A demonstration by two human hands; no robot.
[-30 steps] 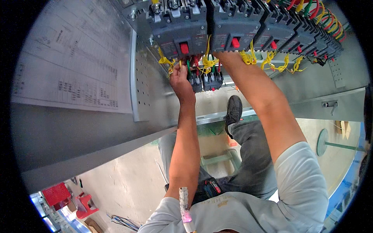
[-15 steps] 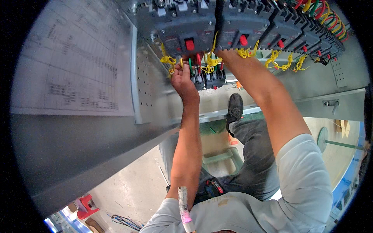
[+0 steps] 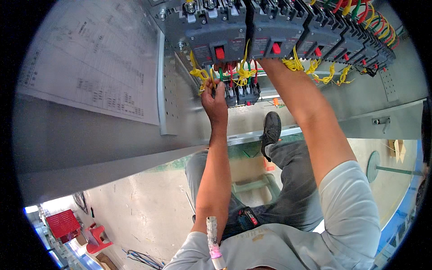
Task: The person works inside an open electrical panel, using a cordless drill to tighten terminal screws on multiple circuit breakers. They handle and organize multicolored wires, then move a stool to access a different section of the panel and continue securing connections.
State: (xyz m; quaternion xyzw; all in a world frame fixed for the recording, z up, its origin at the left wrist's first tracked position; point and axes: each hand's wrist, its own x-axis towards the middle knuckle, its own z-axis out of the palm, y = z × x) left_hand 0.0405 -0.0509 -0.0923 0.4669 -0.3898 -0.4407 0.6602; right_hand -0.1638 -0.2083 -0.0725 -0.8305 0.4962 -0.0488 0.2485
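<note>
My left hand (image 3: 215, 99) is raised at the left side of the cabinet, below the first large grey breaker (image 3: 229, 42). Its fingers are closed in a pinch on a yellow wire (image 3: 212, 73), with a green wire (image 3: 220, 74) running down close to the thumb. Right beside the fingertips sits a small black terminal unit (image 3: 246, 93) with red wires entering from above. My right forearm (image 3: 294, 87) reaches in under the breakers. The right hand is mostly hidden behind them and the wires; only a dark bit of its fingers shows.
More breakers with red switches (image 3: 318, 51) continue to the right, with yellow wire bundles (image 3: 332, 74) hanging below. A printed sheet (image 3: 90, 58) covers the panel at left. Below stand a green step stool (image 3: 270, 186) and, farther off, a red stool (image 3: 96, 238).
The view has shifted slightly, showing more floor and a red basket at lower left. My left hand keeps its pinch near the yellow and green wires; the right arm stays under the breakers.
</note>
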